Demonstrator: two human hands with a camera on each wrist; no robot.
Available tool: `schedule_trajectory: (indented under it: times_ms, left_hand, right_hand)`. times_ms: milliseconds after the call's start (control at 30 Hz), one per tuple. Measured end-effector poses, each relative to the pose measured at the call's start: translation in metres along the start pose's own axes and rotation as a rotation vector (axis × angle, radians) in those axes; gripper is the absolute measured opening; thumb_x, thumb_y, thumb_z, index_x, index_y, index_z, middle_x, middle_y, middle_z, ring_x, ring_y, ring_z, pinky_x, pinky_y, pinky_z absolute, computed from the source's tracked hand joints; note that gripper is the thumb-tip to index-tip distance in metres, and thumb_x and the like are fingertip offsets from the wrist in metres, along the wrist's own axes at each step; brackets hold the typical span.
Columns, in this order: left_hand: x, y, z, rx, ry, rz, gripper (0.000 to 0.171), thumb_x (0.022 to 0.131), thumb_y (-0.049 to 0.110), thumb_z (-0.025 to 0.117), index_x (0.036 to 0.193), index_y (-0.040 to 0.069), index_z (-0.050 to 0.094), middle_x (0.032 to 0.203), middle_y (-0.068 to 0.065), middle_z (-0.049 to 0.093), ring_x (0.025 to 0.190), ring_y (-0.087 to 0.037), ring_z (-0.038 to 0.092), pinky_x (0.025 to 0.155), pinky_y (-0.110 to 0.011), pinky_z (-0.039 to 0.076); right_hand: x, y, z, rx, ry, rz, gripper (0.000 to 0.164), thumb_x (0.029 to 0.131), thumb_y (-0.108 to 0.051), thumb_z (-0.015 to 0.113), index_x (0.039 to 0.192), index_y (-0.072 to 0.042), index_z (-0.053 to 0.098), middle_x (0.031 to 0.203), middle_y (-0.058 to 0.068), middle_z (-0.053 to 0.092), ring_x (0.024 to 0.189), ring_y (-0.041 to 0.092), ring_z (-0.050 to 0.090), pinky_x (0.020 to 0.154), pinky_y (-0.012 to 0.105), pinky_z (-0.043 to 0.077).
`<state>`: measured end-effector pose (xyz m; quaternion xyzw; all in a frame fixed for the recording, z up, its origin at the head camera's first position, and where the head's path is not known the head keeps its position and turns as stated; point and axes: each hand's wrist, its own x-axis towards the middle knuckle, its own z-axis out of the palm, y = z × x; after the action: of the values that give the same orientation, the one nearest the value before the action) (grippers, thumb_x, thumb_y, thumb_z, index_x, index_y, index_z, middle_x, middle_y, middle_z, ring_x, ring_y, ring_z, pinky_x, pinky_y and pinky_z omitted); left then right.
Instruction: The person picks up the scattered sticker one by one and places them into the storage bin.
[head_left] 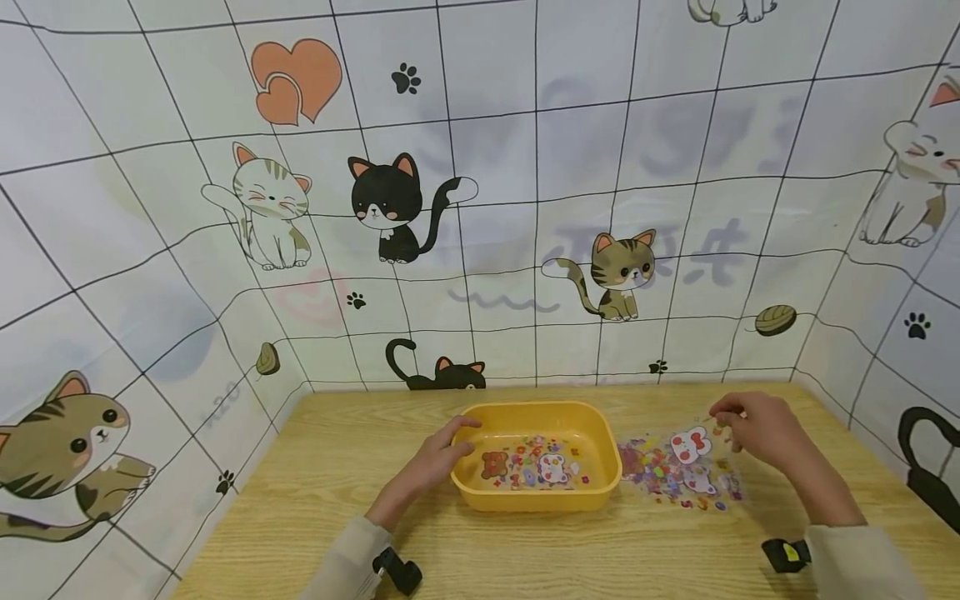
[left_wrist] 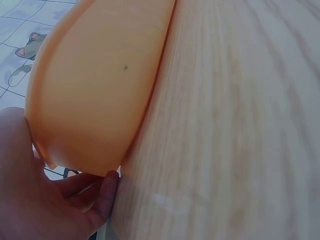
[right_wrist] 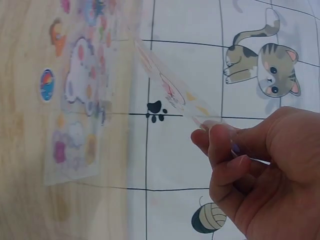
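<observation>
A yellow plastic basin (head_left: 536,502) sits on the table with stickers (head_left: 552,468) lying over its floor, among them a brown bear and a white animal. My left hand (head_left: 429,460) holds its left end, the thumb over the rim and the fingers along the outer wall in the left wrist view. Right of the basin, my right hand (head_left: 767,429) pinches the corner of a clear sticker sheet (right_wrist: 170,90), raised at a slant off the table. Beneath it lie more sticker sheets (right_wrist: 75,170) and small colourful stickers (head_left: 660,472).
The light wooden table (head_left: 525,554) ends at the back against a white cloth wall (head_left: 495,333) printed with a grid, cats and paw prints. Similar cloth rises on both sides. A dark camera strap (head_left: 397,572) shows at the left sleeve, another camera (head_left: 786,555) at the right.
</observation>
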<state>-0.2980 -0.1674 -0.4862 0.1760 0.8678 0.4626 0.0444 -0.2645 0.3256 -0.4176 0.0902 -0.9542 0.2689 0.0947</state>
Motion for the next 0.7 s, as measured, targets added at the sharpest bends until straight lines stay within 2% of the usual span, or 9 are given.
schedule_trajectory:
  times_ms: [167,433,700]
  left_hand:
    - [0.000,0.001,0.000,0.005,0.004,-0.001,0.036,0.105,0.022,0.050,0.140,0.019,0.056,0.161,-0.014,0.044,0.150,-0.040,0.039,0.114,-0.061,0.041]
    - [0.000,-0.001,0.000,0.025,0.012,0.004,0.035,0.105,0.021,0.051,0.139,0.021,0.056,0.159,-0.014,0.047,0.148,-0.040,0.042,0.112,-0.061,0.042]
    - [-0.001,-0.002,0.000,0.013,0.007,-0.008,0.035,0.105,0.024,0.051,0.140,0.022,0.055,0.160,-0.013,0.046,0.147,-0.038,0.043,0.113,-0.059,0.042]
  right_hand:
    - [-0.004,-0.009,-0.010,0.011,0.054,0.019,0.028,0.106,-0.006,0.051,0.120,0.012,0.066,0.097,0.026,0.072,0.058,0.014,0.062,0.051,0.031,0.044]
    - [-0.007,-0.020,-0.017,0.000,0.189,0.021,0.026,0.105,-0.008,0.053,0.118,0.008,0.068,0.090,0.021,0.074,0.056,0.010,0.060,0.044,0.030,0.038]
    - [-0.010,-0.034,-0.024,-0.046,0.353,-0.053,0.022,0.102,-0.007,0.059,0.116,0.005,0.071,0.080,0.018,0.075,0.052,0.000,0.056,0.044,0.029,0.035]
